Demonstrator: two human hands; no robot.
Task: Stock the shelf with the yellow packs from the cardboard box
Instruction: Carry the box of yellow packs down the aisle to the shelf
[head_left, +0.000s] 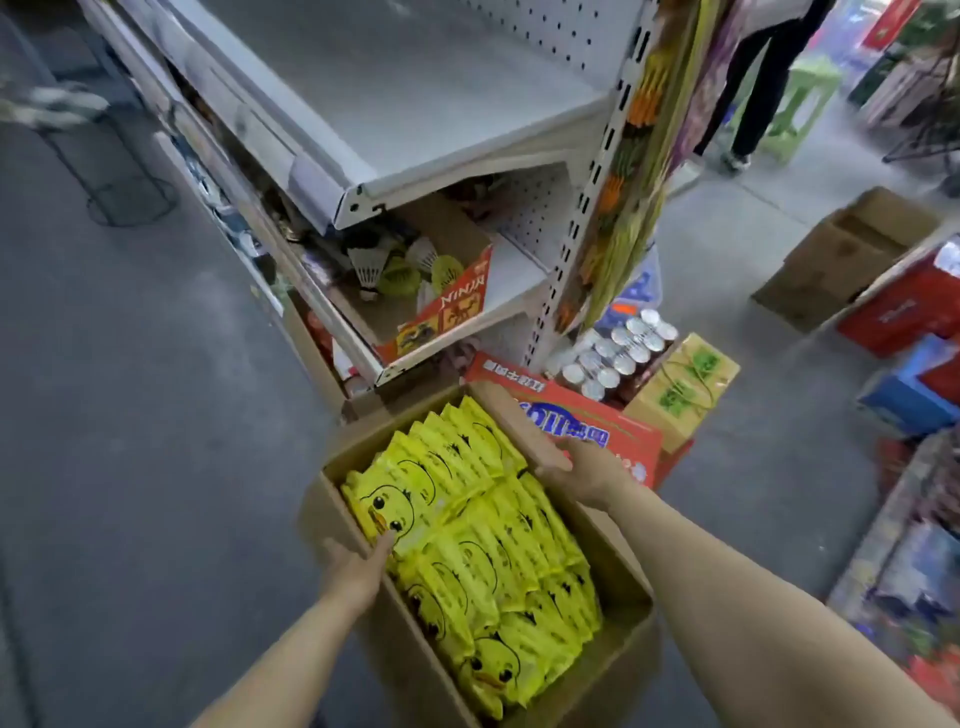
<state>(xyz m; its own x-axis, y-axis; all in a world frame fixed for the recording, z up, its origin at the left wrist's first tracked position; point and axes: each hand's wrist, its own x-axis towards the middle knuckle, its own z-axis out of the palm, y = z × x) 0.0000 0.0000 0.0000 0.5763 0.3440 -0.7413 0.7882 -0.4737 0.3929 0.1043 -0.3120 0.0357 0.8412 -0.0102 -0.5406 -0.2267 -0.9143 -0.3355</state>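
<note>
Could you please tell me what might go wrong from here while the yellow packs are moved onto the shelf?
1. The cardboard box is packed full, and the left hand and right hand grip only its side walls; if lifted, the walls might buckle and spill yellow packs.
2. The cans and the red carton stand close beside the box, so swinging it could knock them over.

Far beyond the right fingers (563, 456), a red box (462, 306) showed upside-down letters, perhaps "NINJA". Chinese print on the red carton (582, 415) beside them was blurred.
</note>
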